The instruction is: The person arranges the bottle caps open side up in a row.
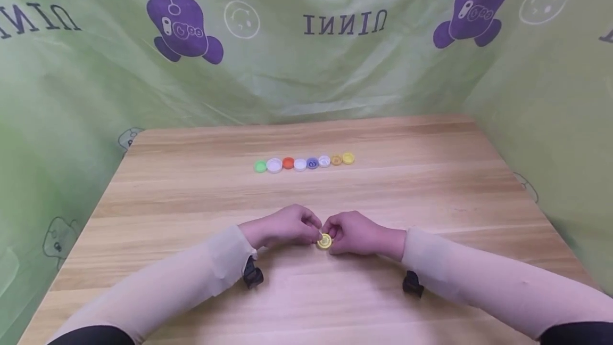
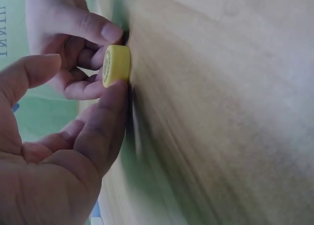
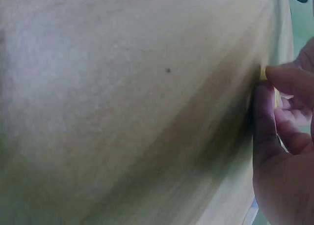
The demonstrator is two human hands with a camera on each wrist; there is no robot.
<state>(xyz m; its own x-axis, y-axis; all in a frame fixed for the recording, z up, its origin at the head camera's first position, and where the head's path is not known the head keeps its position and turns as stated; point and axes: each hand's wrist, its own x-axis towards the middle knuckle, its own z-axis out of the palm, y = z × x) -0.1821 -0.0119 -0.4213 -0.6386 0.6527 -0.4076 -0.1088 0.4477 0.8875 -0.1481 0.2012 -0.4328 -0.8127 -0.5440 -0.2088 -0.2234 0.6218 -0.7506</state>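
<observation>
A yellow bottle cap (image 1: 324, 241) with a printed top sits low at the table surface between both hands. In the left wrist view, one straight digit of my left hand (image 2: 64, 156) touches the near side of the cap (image 2: 117, 65), while another fingertip is raised apart from it. My right hand (image 1: 361, 232) holds the cap from the other side, thumb at its edge and the other fingers curled. My left hand (image 1: 287, 226) meets it from the left. In the right wrist view, fingers of my right hand (image 3: 287, 151) mostly hide the cap.
Farther back on the wooden table (image 1: 201, 185) runs a row of several caps: green (image 1: 260, 166), white (image 1: 274, 165), red (image 1: 288, 163), blue (image 1: 312, 163), gold (image 1: 337, 159) and yellow (image 1: 348, 158) among them. Behind the table hangs a green printed curtain (image 1: 287, 79).
</observation>
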